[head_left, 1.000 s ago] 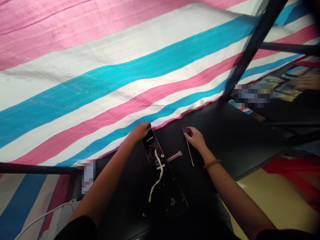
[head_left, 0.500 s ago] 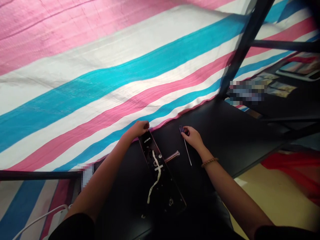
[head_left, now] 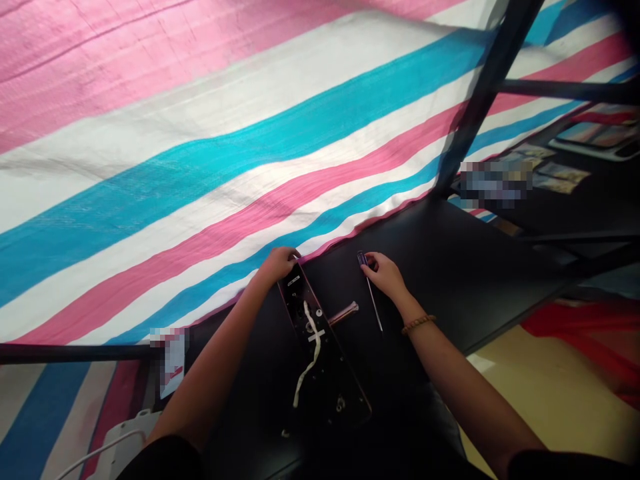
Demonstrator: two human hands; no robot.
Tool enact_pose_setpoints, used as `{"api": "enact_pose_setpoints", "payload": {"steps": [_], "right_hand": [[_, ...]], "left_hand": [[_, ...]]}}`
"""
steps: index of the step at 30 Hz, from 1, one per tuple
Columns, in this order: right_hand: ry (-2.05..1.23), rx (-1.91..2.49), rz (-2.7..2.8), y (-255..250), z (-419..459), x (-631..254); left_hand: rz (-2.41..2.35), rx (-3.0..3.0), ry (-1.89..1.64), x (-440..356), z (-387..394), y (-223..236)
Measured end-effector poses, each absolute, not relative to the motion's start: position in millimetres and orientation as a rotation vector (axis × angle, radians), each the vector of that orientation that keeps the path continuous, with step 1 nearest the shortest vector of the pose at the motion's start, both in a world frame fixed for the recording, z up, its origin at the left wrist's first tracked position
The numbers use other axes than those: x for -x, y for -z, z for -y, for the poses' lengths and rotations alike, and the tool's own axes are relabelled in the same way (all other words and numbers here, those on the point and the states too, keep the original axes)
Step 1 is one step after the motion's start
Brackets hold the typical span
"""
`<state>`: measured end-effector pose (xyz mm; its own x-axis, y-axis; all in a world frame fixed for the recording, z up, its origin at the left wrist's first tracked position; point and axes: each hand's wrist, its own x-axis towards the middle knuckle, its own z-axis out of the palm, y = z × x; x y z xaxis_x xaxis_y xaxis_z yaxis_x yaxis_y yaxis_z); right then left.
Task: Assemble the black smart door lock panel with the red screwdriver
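In the lower centre, the left hand (head_left: pixel 283 262) is touching the top end of a long black rectangular plate (head_left: pixel 331 355), perhaps for steadying (its grip I cannot tell), while the right hand (head_left: pixel 385 273) is holding a purple-handled, thin metal screwdriver (head_left: pixel 371 291).

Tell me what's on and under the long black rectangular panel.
The panel bears a strip-like white cable and, toward its near end, a small metallic fitting. Its underside and whatever lies beneath are covered.
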<state>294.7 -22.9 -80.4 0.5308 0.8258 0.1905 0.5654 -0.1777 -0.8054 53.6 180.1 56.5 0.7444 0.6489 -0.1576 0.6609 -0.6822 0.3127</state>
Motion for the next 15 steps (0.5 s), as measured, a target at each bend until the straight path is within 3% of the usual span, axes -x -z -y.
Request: {"api": "enact_pose_setpoints", "payload": {"steps": [15], "right_hand": [[-0.338, 1.862, 1.154, 78.6, 23.2, -293.1]], "left_hand": [[-1.032, -2.54, 0.003, -45.8, -165.7, -66.7]]}}
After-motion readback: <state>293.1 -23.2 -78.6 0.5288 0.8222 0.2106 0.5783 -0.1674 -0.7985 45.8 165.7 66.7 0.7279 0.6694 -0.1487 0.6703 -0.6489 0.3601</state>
